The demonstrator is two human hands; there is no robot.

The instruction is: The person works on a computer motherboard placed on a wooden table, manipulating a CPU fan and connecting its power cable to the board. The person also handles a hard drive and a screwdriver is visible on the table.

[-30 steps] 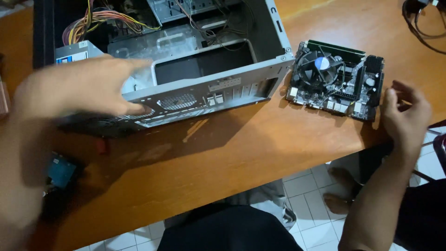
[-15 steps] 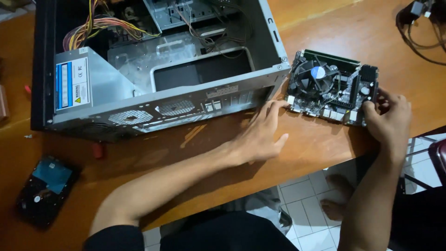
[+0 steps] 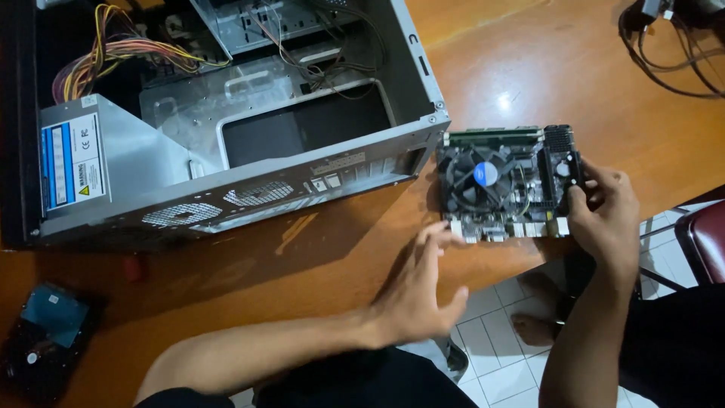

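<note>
Glossy wooden table [image 3: 529,68], square finned motherboard [image 3: 506,185] in right hand [image 3: 604,219].

A home workbench for computer repair: left of the hands lies an opened grey metal computer case [image 3: 226,143] on a glossy brown wooden table [image 3: 529,68], with white floor tiles [image 3: 506,355] and bare feet [image 3: 536,310] below them.

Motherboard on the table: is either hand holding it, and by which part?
The right hand grips the motherboard by its right edge; the left hand only reaches toward its near-left corner.
</note>
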